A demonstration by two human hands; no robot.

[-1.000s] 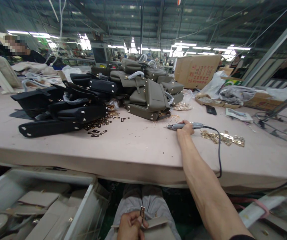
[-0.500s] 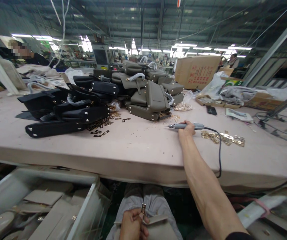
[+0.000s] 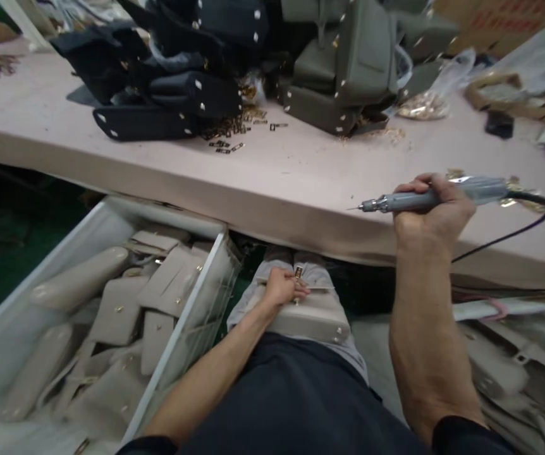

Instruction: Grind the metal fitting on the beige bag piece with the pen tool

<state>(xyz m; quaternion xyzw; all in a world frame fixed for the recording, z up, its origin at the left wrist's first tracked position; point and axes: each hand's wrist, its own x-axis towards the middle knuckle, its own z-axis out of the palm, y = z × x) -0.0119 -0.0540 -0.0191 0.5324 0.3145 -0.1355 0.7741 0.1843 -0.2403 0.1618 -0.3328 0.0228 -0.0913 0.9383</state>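
My right hand (image 3: 436, 208) is wrapped round a grey electric screwdriver (image 3: 476, 189), held over the table's front part with its thin tip pointing left. A black cable runs from its back end. Low in the middle, my left hand (image 3: 286, 287) pinches a small metal plate (image 3: 298, 272) that stands up from the fingers. Under that hand, a beige bag (image 3: 310, 321) lies across my lap.
Black bags (image 3: 144, 123) and olive bags (image 3: 362, 63) are piled on the pink table (image 3: 272, 189), with loose metal plates (image 3: 225, 146) nearby. At the left stands a white crate (image 3: 213, 253) of beige bags. More beige pieces (image 3: 500, 366) lie at the lower right.
The view has tilted down. My right hand has lifted the screwdriver off the tabletop and brought it nearer to me. My left hand still holds the small plate at the bag.
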